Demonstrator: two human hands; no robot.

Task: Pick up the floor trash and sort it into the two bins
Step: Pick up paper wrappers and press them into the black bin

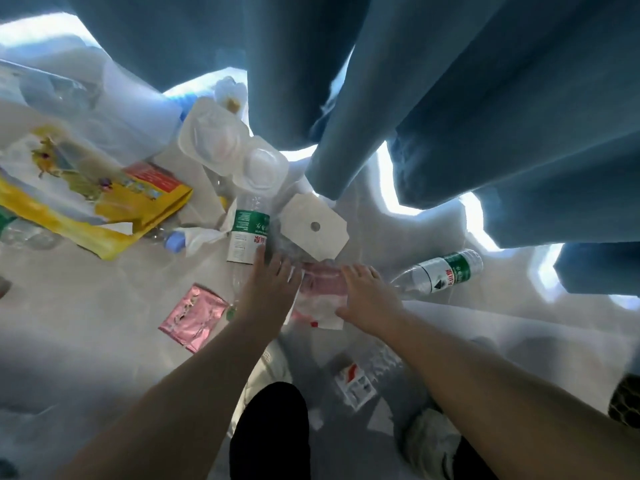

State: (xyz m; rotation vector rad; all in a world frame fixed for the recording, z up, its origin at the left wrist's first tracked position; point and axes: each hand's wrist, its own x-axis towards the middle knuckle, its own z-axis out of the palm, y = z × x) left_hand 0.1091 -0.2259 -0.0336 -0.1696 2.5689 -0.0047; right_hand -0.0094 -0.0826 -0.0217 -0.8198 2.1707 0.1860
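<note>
Both my arms reach down to the pale floor. My left hand (268, 284) lies with spread fingers against the lower end of a clear water bottle (247, 233) with a green and white label. My right hand (367, 296) rests flat on a pink and white plastic wrapper (320, 289) between the two hands. A second green-labelled bottle (441, 271) lies to the right of my right hand. A pink foil sachet (194, 315) lies left of my left forearm. No bins are in view.
A yellow bag (114, 202), clear plastic blister trays (221, 140), a white card with a hole (315, 226) and a blue-capped bottle (173, 241) lie beyond. A small red and white packet (355, 384) lies near my feet. Blue curtains (415, 81) hang ahead.
</note>
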